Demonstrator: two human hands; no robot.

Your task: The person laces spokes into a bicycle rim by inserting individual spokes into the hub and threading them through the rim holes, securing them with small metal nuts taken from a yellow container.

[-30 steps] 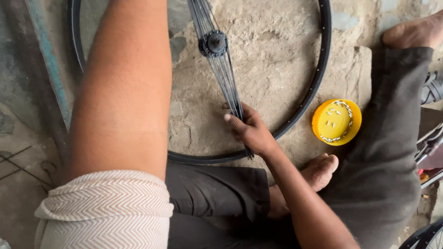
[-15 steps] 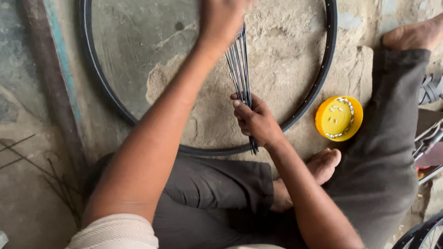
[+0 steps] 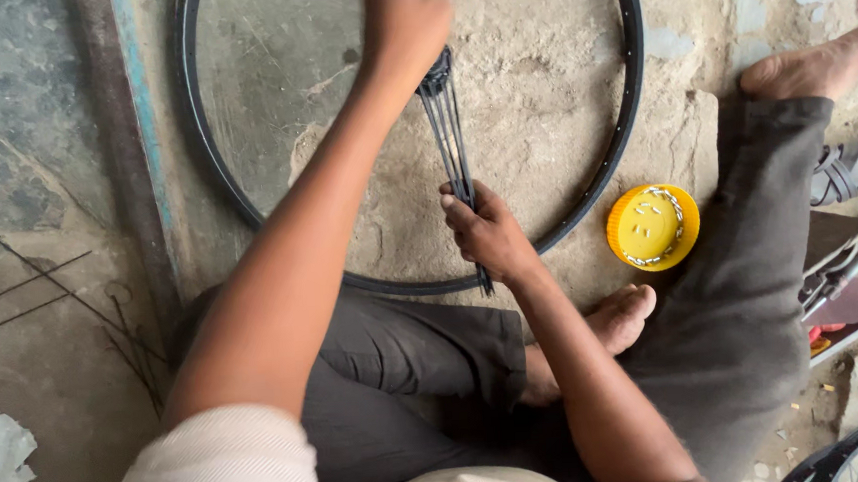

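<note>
Spokes (image 3: 452,148), dark bundle, run from upper middle down across near edge of black rim (image 3: 582,205) lying flat on dirt floor (image 3: 547,82). Left hand (image 3: 405,25) closed over bundle's top end; right hand (image 3: 487,234) clamped on lower part, just inside rim. Rim's interior mostly bare floor. Yellow lid (image 3: 652,227) just outside rim, right, beside trouser leg (image 3: 740,285).

A large black metal wheel rim (image 3: 626,117) lies flat on the rough ground before the seated person. Inside the rim, the left hand (image 3: 405,20) is at the far end of a bundle of thin dark metal spokes (image 3: 448,134), and the right hand (image 3: 487,234) is at the near end. A round yellow plastic lid (image 3: 652,227) lies right of the rim, just outside it. Loose thin wire spokes (image 3: 55,296) lie on the ground far left.
</note>
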